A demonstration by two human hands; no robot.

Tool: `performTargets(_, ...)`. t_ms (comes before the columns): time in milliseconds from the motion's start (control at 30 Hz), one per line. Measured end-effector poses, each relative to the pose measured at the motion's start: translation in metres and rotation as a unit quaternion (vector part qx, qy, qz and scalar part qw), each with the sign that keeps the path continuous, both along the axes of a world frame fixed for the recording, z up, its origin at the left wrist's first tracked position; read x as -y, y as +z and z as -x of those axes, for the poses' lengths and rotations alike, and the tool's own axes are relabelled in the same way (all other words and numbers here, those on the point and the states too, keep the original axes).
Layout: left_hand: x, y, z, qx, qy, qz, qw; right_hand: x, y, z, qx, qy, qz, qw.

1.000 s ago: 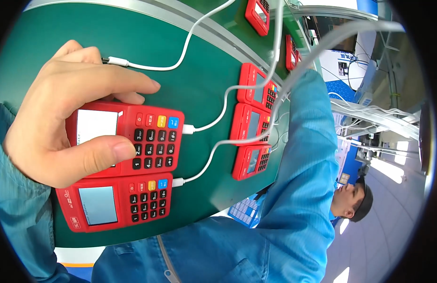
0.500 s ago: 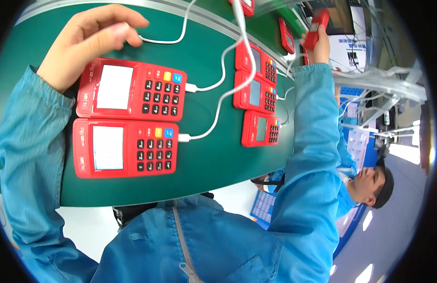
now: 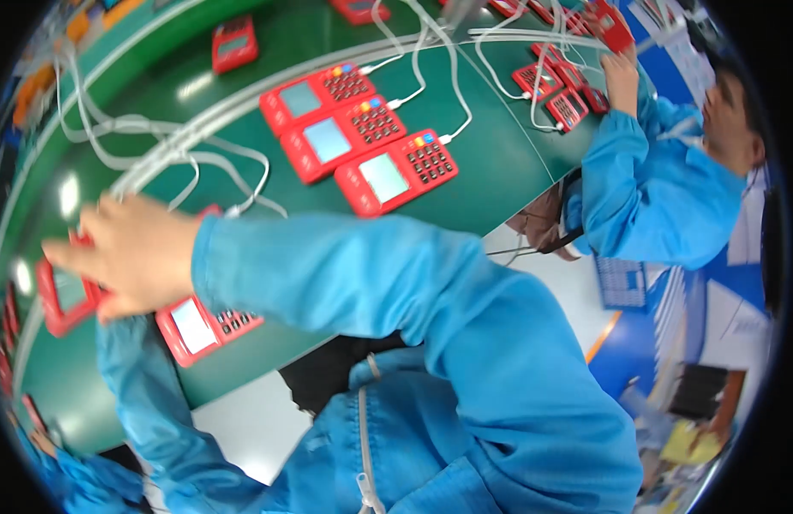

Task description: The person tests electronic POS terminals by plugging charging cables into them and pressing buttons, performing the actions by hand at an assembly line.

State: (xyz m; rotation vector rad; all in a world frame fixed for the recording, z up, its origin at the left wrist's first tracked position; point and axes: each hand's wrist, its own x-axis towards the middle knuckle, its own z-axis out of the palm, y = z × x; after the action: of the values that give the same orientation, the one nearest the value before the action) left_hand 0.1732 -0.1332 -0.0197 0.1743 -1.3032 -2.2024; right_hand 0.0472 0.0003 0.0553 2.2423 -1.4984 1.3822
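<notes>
My right arm reaches across to the left. Its hand (image 3: pixel 143 253), blurred, has the fingers over a red card payment terminal (image 3: pixel 60 317) with a pale screen and seems to grip it. The left sleeve (image 3: pixel 148 368) comes up from below toward the same spot, and my left hand is hidden behind the right one. Another red payment terminal (image 3: pixel 191 332), its screen lit white, lies beside the hands, partly under the right forearm. Behind that wrist shows the red edge of one more terminal (image 3: pixel 210 211), near a white cable plug.
Three red terminals (image 3: pixel 383 180) with white cables (image 3: pixel 460 94) lie on the green table (image 3: pixel 490 188). Further terminals (image 3: pixel 235 43) lie beyond the metal rail. To the right, a co-worker in blue (image 3: pixel 653 188) holds a red terminal (image 3: pixel 610 26) near several others.
My right hand has swung from the far right, where it held a red terminal, over to the left beside my left arm. The view has turned toward the right.
</notes>
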Motion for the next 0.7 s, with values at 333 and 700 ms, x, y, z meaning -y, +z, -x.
performTargets(333,0.000,0.027,0.004,0.015,0.188,-0.124,0.974,0.030,-0.055,0.012,0.060,-0.123,-0.004,0.991)
performTargets(700,0.033,0.007,-0.003,0.004,0.366,-0.195,0.910,0.026,-0.031,0.060,0.155,-0.111,-0.162,0.968)
